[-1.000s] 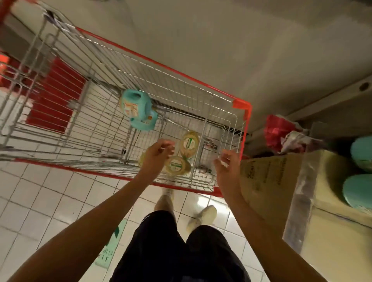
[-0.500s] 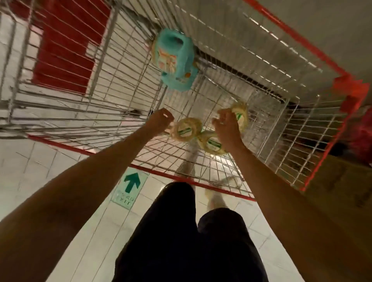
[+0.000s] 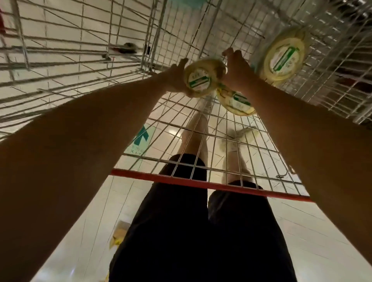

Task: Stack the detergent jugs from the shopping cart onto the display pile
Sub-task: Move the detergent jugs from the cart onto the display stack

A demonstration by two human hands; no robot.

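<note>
Mid-pickup by the look of it, nowhere near done. Bent way down into the shopping cart [image 3: 201, 184], both arms reaching over the red rim at 6 o'clock.

Left hand [image 3: 177, 78] wrapped round the first yellow jug [image 3: 201, 79] up at 12 o'clock, gripping from its 9 o'clock side with the thumb over the top. Right hand [image 3: 237, 70] pressed against that jug's 3 o'clock side. Can't tell what it's actually grabbing, with the curled fingers hidden behind the knuckles. Also hard to say whether that jug is off the wire floor yet.

Counting:
- Three yellow jugs total.
- Second yellow jug [image 3: 237, 103] right at 4 o'clock from the first, partly tucked under the right wrist.
- Third yellow jug [image 3: 283, 58] off at 2 o'clock against the wire side, apart from the other two.
- Plus a teal sliver [image 3: 187, 1] cut off at the 12 o'clock edge, probably one more jug but too cropped to swear to.
- One cart, two hands.

No display pile anywhere in view, so no clue how much is stacked already. Judging from here, at least three left to haul out, maybe four.
</note>
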